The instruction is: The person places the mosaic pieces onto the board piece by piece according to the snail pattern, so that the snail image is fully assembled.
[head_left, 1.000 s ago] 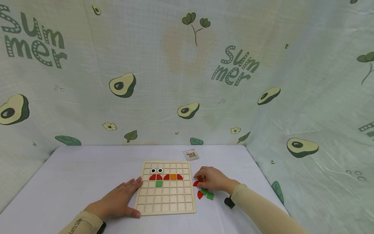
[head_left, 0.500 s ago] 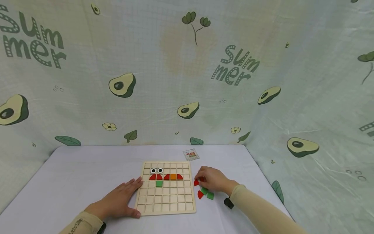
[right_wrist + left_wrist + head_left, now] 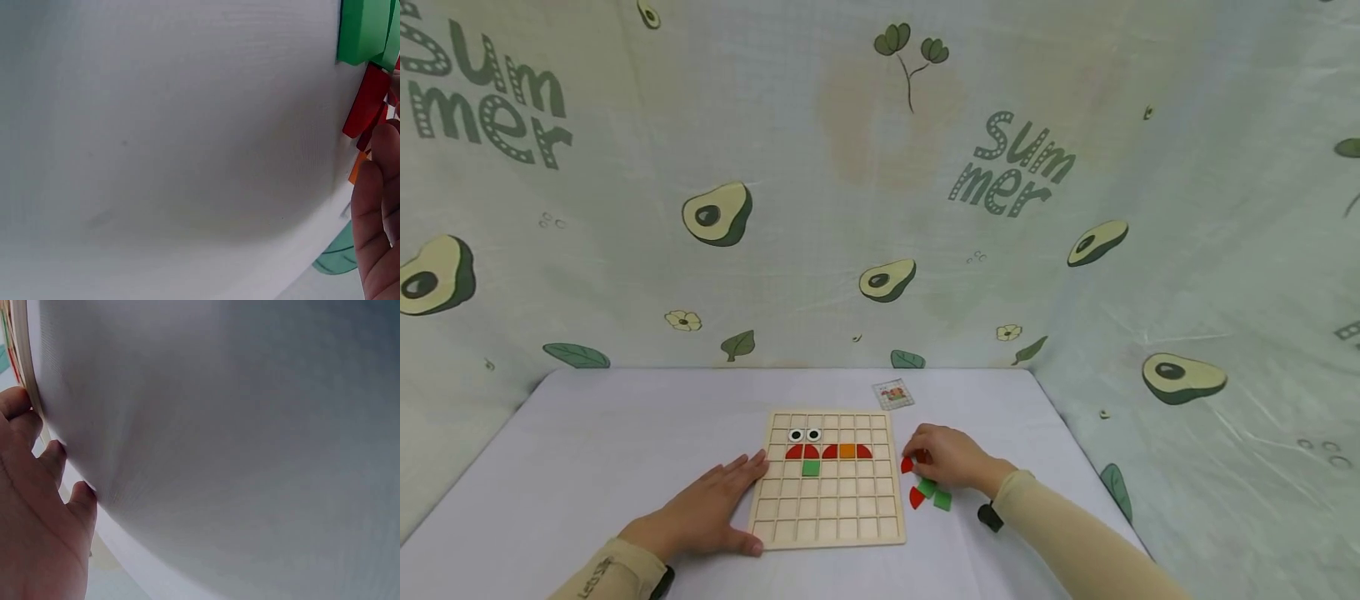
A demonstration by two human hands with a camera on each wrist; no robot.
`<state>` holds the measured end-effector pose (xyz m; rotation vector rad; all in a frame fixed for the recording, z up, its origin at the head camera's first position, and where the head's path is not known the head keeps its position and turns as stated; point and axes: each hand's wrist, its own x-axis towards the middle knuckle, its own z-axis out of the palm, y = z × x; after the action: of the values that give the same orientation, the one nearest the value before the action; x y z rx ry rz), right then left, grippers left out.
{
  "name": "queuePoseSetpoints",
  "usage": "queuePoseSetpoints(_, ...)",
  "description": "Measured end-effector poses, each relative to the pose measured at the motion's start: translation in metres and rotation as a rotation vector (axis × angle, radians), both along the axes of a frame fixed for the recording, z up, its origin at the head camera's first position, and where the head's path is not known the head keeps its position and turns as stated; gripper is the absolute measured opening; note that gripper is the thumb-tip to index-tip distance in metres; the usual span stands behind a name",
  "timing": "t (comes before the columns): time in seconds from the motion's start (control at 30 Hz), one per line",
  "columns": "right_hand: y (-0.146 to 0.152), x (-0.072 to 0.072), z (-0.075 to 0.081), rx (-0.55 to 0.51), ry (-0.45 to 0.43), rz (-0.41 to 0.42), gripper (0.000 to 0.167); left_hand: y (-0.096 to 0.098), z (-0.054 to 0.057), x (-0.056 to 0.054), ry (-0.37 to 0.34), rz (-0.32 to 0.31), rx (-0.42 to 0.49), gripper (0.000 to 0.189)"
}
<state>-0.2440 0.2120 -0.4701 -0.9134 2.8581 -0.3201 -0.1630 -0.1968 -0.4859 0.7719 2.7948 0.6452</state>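
A wooden grid board (image 3: 827, 507) lies on the table. My left hand (image 3: 711, 508) rests flat at its left side, fingertips and thumb against the frame. In the cells sit two eye pieces (image 3: 805, 435), red quarter-round blocks (image 3: 793, 452), an orange square (image 3: 847, 451) and a green square (image 3: 811, 468). Right of the board, my right hand (image 3: 951, 457) curls over a small pile, thumb and index finger pinching a red quarter-round block (image 3: 907, 465). Beside it lie another red quarter-round (image 3: 917, 497) and green squares (image 3: 942, 500). The hand partly hides the pile; the right wrist view shows an orange block (image 3: 357, 169) there.
A small picture card (image 3: 893, 393) lies behind the board's far right corner. The white table (image 3: 647, 433) meets a hanging cloth (image 3: 805, 317) printed with avocados at the back and right.
The red block by my right fingertips has turned and shifted slightly toward the hand and away from me. My left hand stays on the board's edge. The head view has shifted a little.
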Motion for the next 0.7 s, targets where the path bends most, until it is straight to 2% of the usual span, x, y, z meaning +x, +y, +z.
queuePoseSetpoints(0.47, -0.004, -0.0003, -0.0031, -0.079, -0.037, -0.026, 0.028, 0.0015, 0.0031, 0.0004, -0.007, 0.007, -0.002, 0.12)
queuePoseSetpoints(0.7, -0.0082, 0.0023, -0.004, -0.065, -0.016, -0.025, 0.035, 0.0012, 0.0015, 0.001, -0.013, 0.017, -0.003, 0.12)
